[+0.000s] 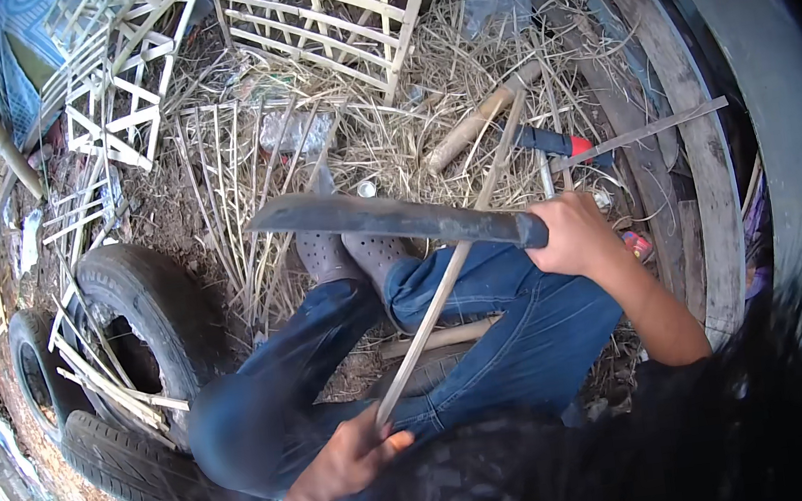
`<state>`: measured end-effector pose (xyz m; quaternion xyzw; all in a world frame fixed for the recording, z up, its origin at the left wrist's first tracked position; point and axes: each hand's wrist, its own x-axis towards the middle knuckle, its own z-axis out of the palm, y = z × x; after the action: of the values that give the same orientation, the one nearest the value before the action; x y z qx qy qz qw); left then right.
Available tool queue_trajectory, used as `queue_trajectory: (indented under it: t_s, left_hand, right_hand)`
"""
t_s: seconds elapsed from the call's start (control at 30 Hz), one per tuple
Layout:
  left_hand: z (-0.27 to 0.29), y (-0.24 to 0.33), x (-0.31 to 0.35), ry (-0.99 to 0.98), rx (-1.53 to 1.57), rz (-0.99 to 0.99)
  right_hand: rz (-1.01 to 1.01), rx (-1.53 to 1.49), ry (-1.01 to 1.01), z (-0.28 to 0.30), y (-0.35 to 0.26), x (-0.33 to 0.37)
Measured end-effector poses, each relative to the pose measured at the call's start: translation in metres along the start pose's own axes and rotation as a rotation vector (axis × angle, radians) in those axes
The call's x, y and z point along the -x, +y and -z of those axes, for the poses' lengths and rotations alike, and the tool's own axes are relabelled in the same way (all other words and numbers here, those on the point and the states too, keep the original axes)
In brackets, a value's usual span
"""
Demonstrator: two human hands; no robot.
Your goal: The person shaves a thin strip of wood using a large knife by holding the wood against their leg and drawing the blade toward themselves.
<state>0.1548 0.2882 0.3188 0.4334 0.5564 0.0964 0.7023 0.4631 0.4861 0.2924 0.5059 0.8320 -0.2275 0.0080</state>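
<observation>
My right hand (pixel 572 233) is closed round the grip end of a machete (pixel 368 217), whose broad dark blade points left across my lap. My left hand (pixel 353 457), low in the view, grips the lower end of a long, pale bamboo strip (pixel 426 324). That strip slants up and to the right, crossing the machete near the middle of the picture. Whether blade and strip touch there, I cannot tell. Below both lie my bent legs in blue jeans (pixel 519 331), with grey clogs (pixel 325 256) on my feet.
Old tyres (pixel 146 309) lie at the left, with split bamboo strips (pixel 109 383) across them. Bamboo lattices (pixel 315 13) stand at the far side. A thick bamboo piece (pixel 480 121) rests on straw and shavings. Wooden planks (pixel 704 176) line the right.
</observation>
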Motion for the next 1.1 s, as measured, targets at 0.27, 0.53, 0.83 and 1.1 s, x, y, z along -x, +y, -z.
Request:
queue_trajectory:
  t_s: [0.27, 0.53, 0.83, 1.1]
  left_hand:
    - [0.006, 0.009, 0.005, -0.011, 0.031, -0.044]
    - [0.004, 0.005, 0.005, 0.022, 0.065, -0.078]
    - [-0.006, 0.013, 0.011, 0.016, 0.017, 0.02]
    - [0.0, 0.024, 0.015, 0.012, -0.008, 0.102]
  right_hand:
    - [0.047, -0.113, 0.174, 0.027, -0.015, 0.001]
    - [0.02, -0.165, 0.203, 0.029, -0.017, 0.005]
    - [-0.195, -0.018, 0.331, 0.024, -0.003, -0.009]
    - [-0.122, -0.056, 0.247, 0.018, -0.002, -0.006]
